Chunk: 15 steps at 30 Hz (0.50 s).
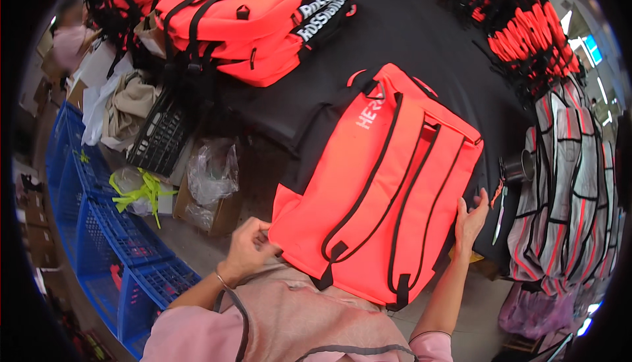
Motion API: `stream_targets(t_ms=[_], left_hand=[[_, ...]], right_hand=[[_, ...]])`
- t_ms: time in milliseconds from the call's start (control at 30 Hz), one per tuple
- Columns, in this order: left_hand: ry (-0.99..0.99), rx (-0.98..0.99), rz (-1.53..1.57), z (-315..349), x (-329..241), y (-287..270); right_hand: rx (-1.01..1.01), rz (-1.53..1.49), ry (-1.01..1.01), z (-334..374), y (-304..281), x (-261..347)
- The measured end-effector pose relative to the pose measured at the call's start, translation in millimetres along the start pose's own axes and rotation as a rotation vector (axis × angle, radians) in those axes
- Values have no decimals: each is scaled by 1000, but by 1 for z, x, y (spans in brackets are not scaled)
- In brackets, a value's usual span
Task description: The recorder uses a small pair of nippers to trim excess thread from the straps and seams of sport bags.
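Note:
A bright red-orange backpack (421, 184) with black trim lies in front of me. Its two shoulder straps (368, 191) face up and its lower end hangs over the near table edge, against my apron. My left hand (249, 250) is at its lower left corner, with thumb and fingers closed on the edge. Along the right side, my right hand (470, 222) has its fingers stretched out and apart, next to the fabric and gripping nothing. What lies under the backpack is hidden.
A black-covered table (421, 39) bears stacked red-orange backpacks (230, 20) and piled red-black pieces (533, 39). Grey striped pieces (559, 184) hang at right, near a metal cup (517, 166) and scissors-like tool (500, 214). Blue crates (99, 230) and a cardboard box (224, 210) stand left.

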<state>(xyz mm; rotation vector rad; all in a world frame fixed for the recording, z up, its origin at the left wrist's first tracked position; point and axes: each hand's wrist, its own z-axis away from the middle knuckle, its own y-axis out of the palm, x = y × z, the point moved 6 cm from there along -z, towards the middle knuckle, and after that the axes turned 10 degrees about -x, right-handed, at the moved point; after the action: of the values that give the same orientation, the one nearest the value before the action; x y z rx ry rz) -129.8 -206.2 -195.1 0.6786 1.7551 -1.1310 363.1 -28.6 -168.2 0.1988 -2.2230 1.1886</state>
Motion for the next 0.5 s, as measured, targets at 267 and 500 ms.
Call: stream_targets(t_ms=[267,500], left_hand=[[-134,-33,106,-137,8,39],[256,16,-135,-115,-37,81]], right_hand=[[-35,-57,-429,3,14,112],[375,-77,-669,46,72,217]])
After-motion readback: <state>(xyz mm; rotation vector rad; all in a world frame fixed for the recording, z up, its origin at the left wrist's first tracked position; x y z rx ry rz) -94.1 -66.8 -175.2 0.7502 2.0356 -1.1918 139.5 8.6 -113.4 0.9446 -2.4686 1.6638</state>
